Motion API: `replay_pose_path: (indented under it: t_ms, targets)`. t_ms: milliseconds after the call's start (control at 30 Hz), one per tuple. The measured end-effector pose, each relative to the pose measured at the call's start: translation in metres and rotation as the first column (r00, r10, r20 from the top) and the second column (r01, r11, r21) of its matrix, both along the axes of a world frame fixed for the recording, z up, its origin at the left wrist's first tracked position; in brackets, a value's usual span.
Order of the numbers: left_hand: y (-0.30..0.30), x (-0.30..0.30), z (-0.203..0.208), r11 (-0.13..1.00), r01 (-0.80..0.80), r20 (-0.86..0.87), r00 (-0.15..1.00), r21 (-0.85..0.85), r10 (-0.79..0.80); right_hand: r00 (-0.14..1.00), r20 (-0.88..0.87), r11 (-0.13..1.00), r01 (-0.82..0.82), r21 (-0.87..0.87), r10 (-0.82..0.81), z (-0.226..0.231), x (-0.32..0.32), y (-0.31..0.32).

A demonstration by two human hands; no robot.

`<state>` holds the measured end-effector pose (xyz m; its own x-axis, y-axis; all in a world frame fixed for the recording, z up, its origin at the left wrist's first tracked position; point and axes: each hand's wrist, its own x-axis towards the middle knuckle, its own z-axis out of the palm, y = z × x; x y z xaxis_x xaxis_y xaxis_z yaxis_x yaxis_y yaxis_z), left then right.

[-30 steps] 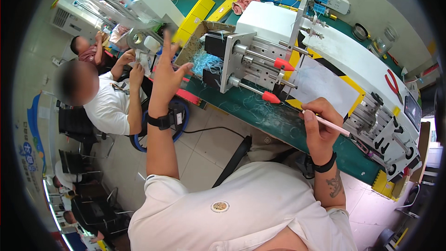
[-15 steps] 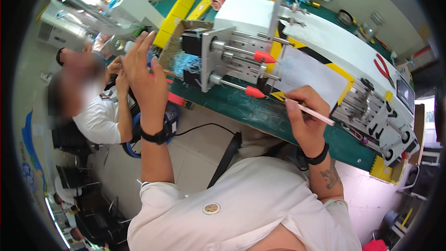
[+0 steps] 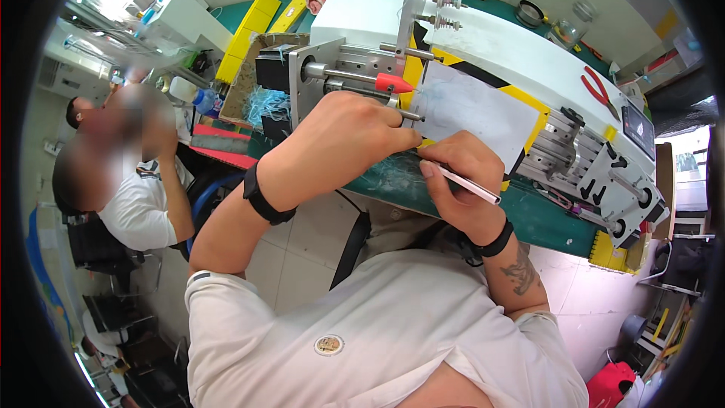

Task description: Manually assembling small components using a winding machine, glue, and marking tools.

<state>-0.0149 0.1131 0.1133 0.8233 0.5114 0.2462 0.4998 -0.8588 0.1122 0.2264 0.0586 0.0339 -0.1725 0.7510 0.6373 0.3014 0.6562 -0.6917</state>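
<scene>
My left hand (image 3: 343, 140) reaches across the front of the machine, its fingers curled and pressed together. What they pinch, if anything, is hidden. It covers the lower rod with its red cone tip; the upper red cone (image 3: 393, 83) still shows on its metal rod. Close beside those fingertips, my right hand (image 3: 464, 170) grips a slim pale-pink pen-shaped tool (image 3: 472, 187). The tool slants down to the right, and its working end is hidden by the fingers. Behind both hands lies a whitish plate (image 3: 476, 106) framed in yellow-and-black tape.
A cardboard box with blue thread scraps (image 3: 269, 108) stands left of the machine. Red-handled pliers (image 3: 600, 92) lie on the white housing (image 3: 521, 57). The green bench edge (image 3: 555, 234) runs in front of me. At the left sits another person (image 3: 140, 208).
My left hand has come down from its raised, open position to the lower rod's end, and its fingers have closed. My right hand keeps the tool beside it. The view has shifted slightly.
</scene>
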Motion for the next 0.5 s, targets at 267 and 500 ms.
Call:
replay_pose_path:
  t_ms: [267,500]
  targets:
    - [0.015,0.005,-0.005,0.993,0.029,-0.009,0.999,-0.117,-0.031,0.999,0.04,1.0,-0.013,0.022,0.012,0.003,-0.002,0.001]
    - [0.009,0.006,-0.008,0.991,0.001,0.068,0.998,-0.136,0.009,1.0,0.025,0.999,-0.013,0.032,0.012,0.002,-0.001,-0.001]
